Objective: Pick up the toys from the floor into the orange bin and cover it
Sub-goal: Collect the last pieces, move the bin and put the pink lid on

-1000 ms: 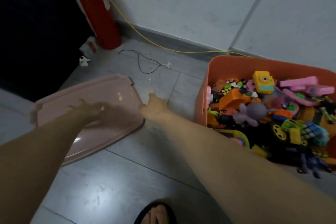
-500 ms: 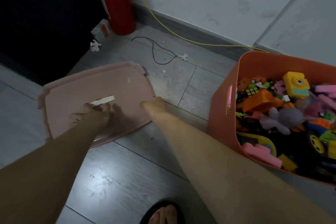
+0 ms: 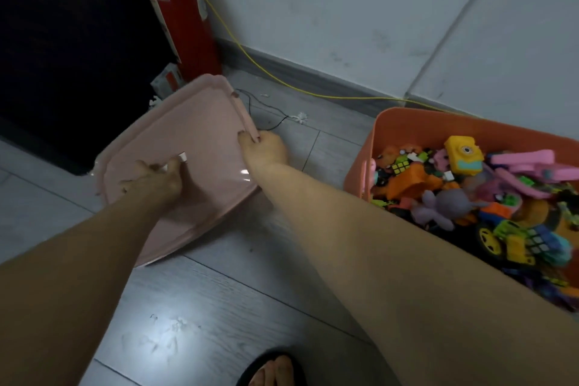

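Pink plastic fills the left of my view: the lid (image 3: 188, 166) is tilted, its far edge raised off the grey floor (image 3: 194, 307) and its near corner down beside my left forearm. My right hand (image 3: 264, 147) has its grip closed on the lid's right rim, thumb on top and fingers curled under the edge; my left hand (image 3: 153, 178) lies on the lid's inner face, and I cannot tell whether its grip is wide or holding, since the fingers blur against a small white label (image 3: 182, 156) whose writing I cannot read. The orange bin (image 3: 404, 128) stands on the floor to the right, uncovered, well apart from the lid and cut off by the frame's right edge. It is heaped with toys (image 3: 470, 194), among them a yellow toy camera (image 3: 463, 155) and a puzzle cube (image 3: 399, 166); those lower down are too dark to sort out. A red extinguisher (image 3: 178, 12) stands against the wall, its stickers illegible, its top out of frame. A yellow cable (image 3: 282, 84) runs along the skirting.
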A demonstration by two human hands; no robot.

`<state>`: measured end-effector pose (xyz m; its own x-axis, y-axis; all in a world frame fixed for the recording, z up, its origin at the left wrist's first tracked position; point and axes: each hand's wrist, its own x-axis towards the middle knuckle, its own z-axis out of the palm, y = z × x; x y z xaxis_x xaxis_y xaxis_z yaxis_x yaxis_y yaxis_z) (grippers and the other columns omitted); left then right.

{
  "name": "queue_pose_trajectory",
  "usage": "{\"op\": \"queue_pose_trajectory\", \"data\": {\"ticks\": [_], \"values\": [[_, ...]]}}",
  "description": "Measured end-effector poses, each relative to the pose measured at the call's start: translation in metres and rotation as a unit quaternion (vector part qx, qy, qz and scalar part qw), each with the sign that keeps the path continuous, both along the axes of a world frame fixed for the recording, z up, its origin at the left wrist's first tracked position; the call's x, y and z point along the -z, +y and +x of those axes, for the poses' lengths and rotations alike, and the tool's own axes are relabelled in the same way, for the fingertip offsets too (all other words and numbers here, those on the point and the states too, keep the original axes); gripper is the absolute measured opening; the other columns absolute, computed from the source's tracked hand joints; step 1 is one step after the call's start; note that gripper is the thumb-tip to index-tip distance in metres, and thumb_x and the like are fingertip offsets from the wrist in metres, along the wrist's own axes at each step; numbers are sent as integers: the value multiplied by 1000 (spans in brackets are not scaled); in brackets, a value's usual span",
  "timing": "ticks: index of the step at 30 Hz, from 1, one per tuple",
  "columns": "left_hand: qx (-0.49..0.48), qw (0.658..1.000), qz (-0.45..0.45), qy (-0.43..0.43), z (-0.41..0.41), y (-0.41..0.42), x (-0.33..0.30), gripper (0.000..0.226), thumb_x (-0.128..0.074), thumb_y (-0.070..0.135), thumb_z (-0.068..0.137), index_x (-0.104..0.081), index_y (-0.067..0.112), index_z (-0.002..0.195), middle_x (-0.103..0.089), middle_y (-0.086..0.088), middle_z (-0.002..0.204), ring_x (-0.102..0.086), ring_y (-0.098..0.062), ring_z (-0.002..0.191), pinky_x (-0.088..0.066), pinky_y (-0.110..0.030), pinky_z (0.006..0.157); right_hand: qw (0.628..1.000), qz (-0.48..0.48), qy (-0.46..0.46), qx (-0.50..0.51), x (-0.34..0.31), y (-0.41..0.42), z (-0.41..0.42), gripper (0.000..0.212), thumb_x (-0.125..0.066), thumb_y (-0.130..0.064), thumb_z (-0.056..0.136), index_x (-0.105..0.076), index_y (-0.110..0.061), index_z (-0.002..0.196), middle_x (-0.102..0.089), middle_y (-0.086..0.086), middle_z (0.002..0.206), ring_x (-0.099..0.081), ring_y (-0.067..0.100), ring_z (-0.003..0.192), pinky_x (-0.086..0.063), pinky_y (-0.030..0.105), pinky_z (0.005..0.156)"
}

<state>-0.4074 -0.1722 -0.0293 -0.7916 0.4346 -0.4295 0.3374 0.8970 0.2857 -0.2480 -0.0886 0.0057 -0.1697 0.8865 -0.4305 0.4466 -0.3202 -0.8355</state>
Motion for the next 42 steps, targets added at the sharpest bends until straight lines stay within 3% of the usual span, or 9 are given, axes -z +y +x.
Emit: {"op": "queue_pose_trajectory", "data": {"ticks": [5, 12, 16, 22, 29, 31, 34, 38, 42], "values": [[-14, 999, 26, 34, 17, 36, -53, 87, -31, 70, 87, -11, 16, 153, -20, -28, 152, -28, -48, 135, -27, -53, 111, 997, 54, 4, 52, -62, 32, 43, 41, -61, -43, 83, -75, -6, 92, -69, 11, 80, -67, 32, 88, -54, 35, 76], [87, 992, 59, 63, 77, 90, -109, 104, -23, 82, 68, -42, 11, 141, -42, -24, 145, -39, -47, 131, -29, -55, 112, 984, 43, 78, 156, -132, 59, 184, 19, -66, -30, 87, -64, -16, 73, -71, 6, 82, -71, 27, 78, -62, 43, 77], [146, 986, 55, 57, 116, 133, -104, 89, -7, 80, 69, -41, 31, 135, -30, -20, 144, -33, -48, 128, -21, -60, 103, 974, 16, 104, 200, -152, 62, 269, 14, -65, -21, 93, -63, -12, 82, -69, 6, 82, -67, 17, 64, -59, 27, 57], [129, 987, 91, -24, 231, 122, -166, 70, -37, 50, 97, -18, 7, 149, -25, -24, 153, -27, -45, 138, -23, -48, 112, 953, -8, 97, 285, -153, 33, 387, 16, -64, -27, 95, -64, -12, 88, -70, 11, 101, -66, 19, 74, -57, 32, 67], [213, 956, 199, 30, 293, 110, -155, 54, -48, 41, 91, -43, -3, 122, -58, -28, 121, -50, -45, 117, -43, -47, 97, 941, 97, -127, 298, -115, -18, 474, 66, -46, -49, 96, -57, 15, 103, -53, 28, 83, -49, 25, 75, -45, 41, 72], [231, 950, 210, 30, 299, 102, -150, 49, -47, 40, 91, -46, -2, 117, -60, -28, 116, -53, -46, 112, -44, -47, 90, 936, 99, -160, 296, -104, -25, 483, 64, -43, -47, 97, -55, 16, 94, -52, 28, 79, -50, 33, 73, -44, 42, 71], [231, 951, 206, 18, 297, 94, -146, 44, -47, 38, 92, -46, 3, 119, -60, -26, 114, -54, -44, 111, -43, -45, 86, 937, 93, -179, 286, -96, -33, 486, 40, -43, -38, 99, -45, -9, 72, -43, 9, 70, -41, 23, 71, -31, 37, 63], [207, 962, 175, 17, 285, 97, -147, 44, -41, 35, 98, -55, -1, 119, -60, -27, 119, -55, -43, 114, -43, -43, 90, 943, 21, -110, 313, -98, -29, 480, 37, -41, -43, 97, -56, -13, 81, -55, 8, 82, -48, 24, 76, -38, 36, 68], [149, 974, 165, -30, 264, 109, -147, 57, -38, 40, 100, -62, -9, 116, -60, -33, 121, -55, -47, 114, -46, -46, 96, 923, -139, 107, 343, -100, -20, 475, 63, -37, -66, 88, -68, -13, 104, -72, 17, 109, -66, 27, 93, -50, 33, 78]]}}
